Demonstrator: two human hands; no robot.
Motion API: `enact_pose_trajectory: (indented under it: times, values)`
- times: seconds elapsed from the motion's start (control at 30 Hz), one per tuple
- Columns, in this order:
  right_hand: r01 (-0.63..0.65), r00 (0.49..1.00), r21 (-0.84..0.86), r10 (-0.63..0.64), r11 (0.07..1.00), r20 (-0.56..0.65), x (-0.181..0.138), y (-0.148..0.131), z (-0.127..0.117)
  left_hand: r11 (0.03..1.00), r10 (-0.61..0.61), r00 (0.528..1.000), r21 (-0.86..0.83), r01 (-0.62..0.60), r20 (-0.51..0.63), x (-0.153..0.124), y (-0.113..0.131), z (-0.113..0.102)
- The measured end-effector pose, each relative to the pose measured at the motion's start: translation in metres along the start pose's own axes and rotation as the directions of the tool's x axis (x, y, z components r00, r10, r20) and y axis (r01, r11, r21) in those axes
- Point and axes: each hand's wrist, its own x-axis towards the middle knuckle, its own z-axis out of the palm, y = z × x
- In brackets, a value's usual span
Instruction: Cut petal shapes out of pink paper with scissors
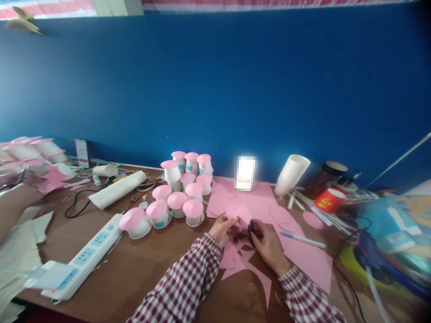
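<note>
Under a blue wall (215,89), lower centre, paper (238,211) is being pinched by the left hand (221,229), likely scissors (249,229) gripped by the right hand (268,244); centre-left cups (193,220) are standing topped, sheets (263,197) apparently lying uncut.

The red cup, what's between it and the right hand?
In the head view, pink paper discs lie between the right hand and the red cup, with some white sticks close beside the cup.

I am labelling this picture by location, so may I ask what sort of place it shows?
Probably a craft workspace: the brown table bears many pink-topped white cups, pink paper sheets and cut pink scraps.
</note>
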Motion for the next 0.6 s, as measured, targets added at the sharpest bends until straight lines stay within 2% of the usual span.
enact_pose_trajectory:
  times: [0.6]
  values:
    - [0.004, 1.0, 0.052, -0.004, 0.999, -0.011, -0.0006, 0.0039, 0.0033, 1.0, -0.004, 1.0, -0.006, 0.004, 0.0, 0.0, 0.0015, 0.0007]
